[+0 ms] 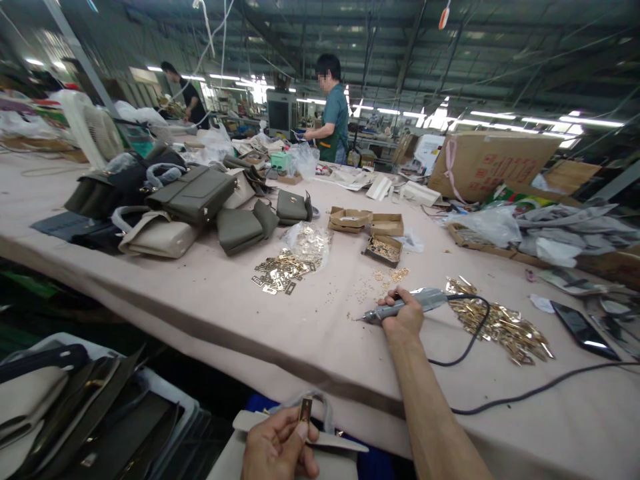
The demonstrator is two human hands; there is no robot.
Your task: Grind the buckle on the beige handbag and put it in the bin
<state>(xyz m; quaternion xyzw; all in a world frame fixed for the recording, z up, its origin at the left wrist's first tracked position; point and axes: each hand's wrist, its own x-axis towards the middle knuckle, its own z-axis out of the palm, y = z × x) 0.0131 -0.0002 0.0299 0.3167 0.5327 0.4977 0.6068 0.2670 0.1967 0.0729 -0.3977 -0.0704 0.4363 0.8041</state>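
My right hand [404, 316] is wrapped round a grey electric screwdriver [429, 299], its tip pointing left just over the table near scattered small screws [393, 276]. Down at the table's front edge, my left hand [280, 443] pinches a small gold metal plate [305, 409] between thumb and fingers. That plate is at the flap of a cream handbag [340, 467], which sits below the table edge, partly hidden by the hand. Left of the screws lies a pile of gold rectangular plates [287, 270]. Another heap of gold metal pieces [505, 327] is right of the screwdriver.
Grey and cream handbags [193, 193] crowd the table's left side. A small cardboard box of screws [383, 250] stands mid-table. The screwdriver's black cable [480, 408] runs right, near a phone [585, 330]. A bin of bags [100, 413] is lower left. A person [334, 113] stands beyond the table.
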